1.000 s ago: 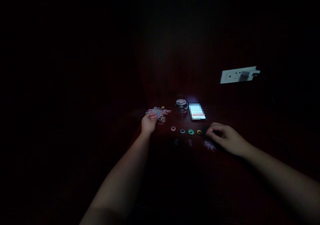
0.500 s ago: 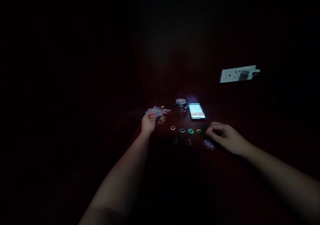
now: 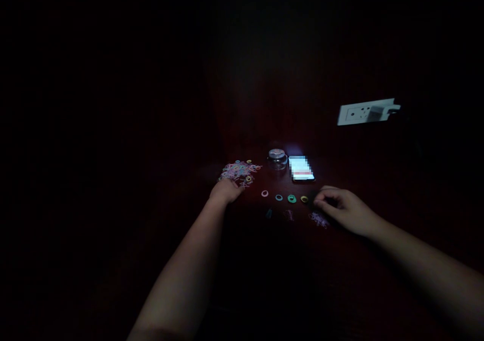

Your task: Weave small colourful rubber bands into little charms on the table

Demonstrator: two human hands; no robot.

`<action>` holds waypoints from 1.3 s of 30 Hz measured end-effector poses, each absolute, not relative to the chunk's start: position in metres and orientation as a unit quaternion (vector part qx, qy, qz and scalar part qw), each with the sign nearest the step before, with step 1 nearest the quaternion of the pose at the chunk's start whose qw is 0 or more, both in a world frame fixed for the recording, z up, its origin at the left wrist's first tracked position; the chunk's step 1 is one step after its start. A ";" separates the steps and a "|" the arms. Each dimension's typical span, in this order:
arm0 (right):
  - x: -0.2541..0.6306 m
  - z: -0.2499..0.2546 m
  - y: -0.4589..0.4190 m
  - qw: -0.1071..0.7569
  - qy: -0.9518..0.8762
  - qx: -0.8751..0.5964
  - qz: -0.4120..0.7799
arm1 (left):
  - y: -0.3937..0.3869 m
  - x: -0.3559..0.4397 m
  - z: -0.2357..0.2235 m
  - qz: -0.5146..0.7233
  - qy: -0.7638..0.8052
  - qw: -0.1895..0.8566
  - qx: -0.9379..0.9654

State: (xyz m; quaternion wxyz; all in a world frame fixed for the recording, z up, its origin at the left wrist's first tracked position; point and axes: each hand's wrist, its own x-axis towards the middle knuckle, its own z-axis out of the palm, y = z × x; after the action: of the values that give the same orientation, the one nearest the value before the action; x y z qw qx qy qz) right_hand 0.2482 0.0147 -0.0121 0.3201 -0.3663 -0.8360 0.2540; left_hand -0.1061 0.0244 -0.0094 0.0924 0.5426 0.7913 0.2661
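Note:
At the near edge of a pile of small multicoloured elastic bands (image 3: 240,169) rests my left hand (image 3: 226,191), back upward. Its thumb stretches to the right, apart from the fingers, which are mostly hidden. My right hand (image 3: 342,205) is curled, thumb and fingertips together in a pinch; whatever lies between them is too dark to see. Left of it, a row holds a pink band ring (image 3: 264,193), a blue ring (image 3: 279,197), a green ring (image 3: 292,199) and a yellow ring (image 3: 304,199). Just below the right fingertips lies a purple heap of bands (image 3: 318,220).
Behind the row stand a clear round jar (image 3: 277,162) with a patterned lid and a lit phone (image 3: 301,169). Small dark teal bands (image 3: 268,214) and pink bands (image 3: 289,215) lie nearer me. A white wall socket (image 3: 366,112) holds a plug. Surroundings are very dark.
My left hand has drawn back from over the pile to its near edge, and its pinch has loosened with the thumb extended. My right hand keeps its curled pose. The view has shifted slightly.

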 end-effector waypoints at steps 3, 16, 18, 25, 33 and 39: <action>0.248 -0.013 0.015 0.322 -0.837 -0.364 0.252 | 0.019 -0.102 -0.007 0.212 0.796 0.090 0.560; 0.246 -0.015 0.015 0.362 -0.820 -0.360 0.259 | 0.003 -0.064 0.010 0.253 0.607 0.130 0.743; 0.244 -0.015 0.012 0.371 -0.813 -0.357 0.271 | -0.005 -0.041 0.012 0.264 0.533 0.116 0.796; 0.235 -0.011 0.001 0.370 -0.842 -0.287 0.268 | -0.024 0.011 0.010 0.251 0.390 0.142 0.875; 0.231 -0.008 -0.002 0.342 -0.851 -0.286 0.277 | -0.025 0.015 0.008 0.244 0.378 0.133 0.883; 0.231 -0.008 -0.001 0.329 -0.856 -0.273 0.291 | -0.026 0.017 0.008 0.253 0.375 0.129 0.883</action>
State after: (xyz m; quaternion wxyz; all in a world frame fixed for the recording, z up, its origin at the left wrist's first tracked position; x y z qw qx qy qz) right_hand 0.2306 -0.0010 -0.0082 0.3290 -0.2734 -0.8556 0.2914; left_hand 0.0173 -0.0262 0.0084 0.1293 0.8825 0.3747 0.2530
